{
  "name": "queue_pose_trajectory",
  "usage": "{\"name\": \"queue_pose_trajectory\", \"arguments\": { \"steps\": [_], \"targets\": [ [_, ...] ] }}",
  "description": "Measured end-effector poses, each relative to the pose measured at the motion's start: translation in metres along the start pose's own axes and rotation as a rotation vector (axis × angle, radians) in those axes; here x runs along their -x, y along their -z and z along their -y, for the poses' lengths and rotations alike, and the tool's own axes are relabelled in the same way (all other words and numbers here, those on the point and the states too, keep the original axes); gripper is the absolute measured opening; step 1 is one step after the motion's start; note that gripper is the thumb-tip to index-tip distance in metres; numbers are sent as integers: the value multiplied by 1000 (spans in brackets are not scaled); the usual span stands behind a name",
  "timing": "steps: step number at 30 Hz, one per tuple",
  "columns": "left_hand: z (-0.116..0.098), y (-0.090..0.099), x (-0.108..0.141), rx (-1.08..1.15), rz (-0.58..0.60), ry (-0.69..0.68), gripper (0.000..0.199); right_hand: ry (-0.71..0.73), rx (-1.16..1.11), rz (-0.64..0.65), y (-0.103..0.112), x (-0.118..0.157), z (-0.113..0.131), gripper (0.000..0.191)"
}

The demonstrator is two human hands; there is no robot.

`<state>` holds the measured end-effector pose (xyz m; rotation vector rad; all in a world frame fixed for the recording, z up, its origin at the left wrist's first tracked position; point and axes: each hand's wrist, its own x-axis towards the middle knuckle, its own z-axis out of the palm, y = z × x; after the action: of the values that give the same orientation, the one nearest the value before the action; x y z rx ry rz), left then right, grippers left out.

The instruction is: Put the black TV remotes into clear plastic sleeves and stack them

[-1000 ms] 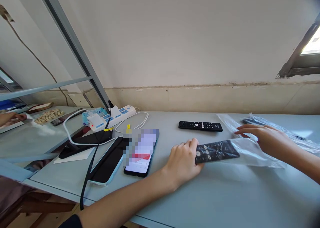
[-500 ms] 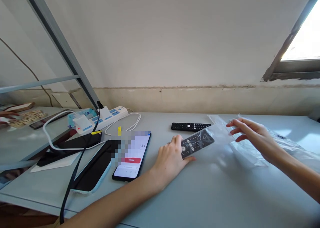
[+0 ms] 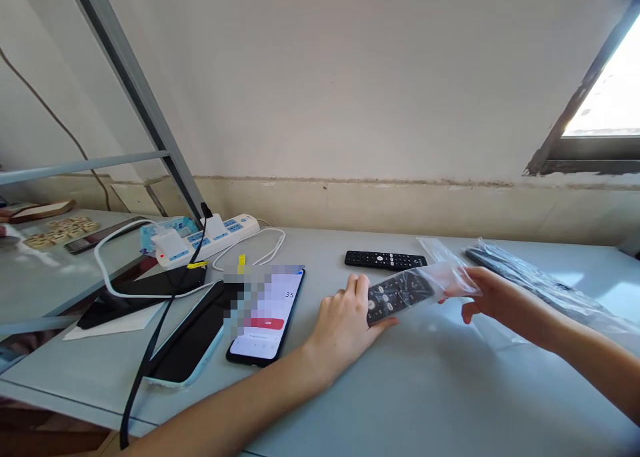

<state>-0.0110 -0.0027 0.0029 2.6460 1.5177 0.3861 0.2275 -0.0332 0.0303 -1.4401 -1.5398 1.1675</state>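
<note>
A black remote control (image 3: 400, 295) sits inside a clear plastic bag (image 3: 453, 278), tilted up to the right above the table. My left hand (image 3: 345, 323) is closed round its lower left end, thumb beneath. At the bag's loose right end is my right hand (image 3: 493, 297), its fingers curled at the plastic and partly hidden behind it. A second black remote control (image 3: 385, 260), unwrapped, lies on the table just behind the bagged one. To the right, more bagged dark items (image 3: 537, 273) lie partly behind my right forearm.
Left of my left hand lie a lit phone (image 3: 265, 323) and a dark-screened phone (image 3: 193, 337). Behind them are a white power strip (image 3: 225, 237), a white cable (image 3: 107, 280) and a black strap (image 3: 150, 350). A metal bed frame post (image 3: 145, 103) slants at the left.
My right hand has moved slightly left and down onto the bag's loose end, which now folds up over its fingers. My left hand keeps hold of the bagged remote control.
</note>
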Motion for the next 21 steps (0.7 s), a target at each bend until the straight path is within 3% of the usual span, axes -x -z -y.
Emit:
{"name": "queue_pose_trajectory", "arguments": {
  "steps": [10,18,21],
  "targets": [
    [3,-2,0,34,-98,-114,40,44,159,-83,-2,-4,-5,42],
    [2,-3,7,-16,-123,-241,46,-2,171,15,-9,-2,-3,42],
    [4,-4,5,-44,-141,-270,47,17,189,-60,-12,-1,-5,43]
  ]
}}
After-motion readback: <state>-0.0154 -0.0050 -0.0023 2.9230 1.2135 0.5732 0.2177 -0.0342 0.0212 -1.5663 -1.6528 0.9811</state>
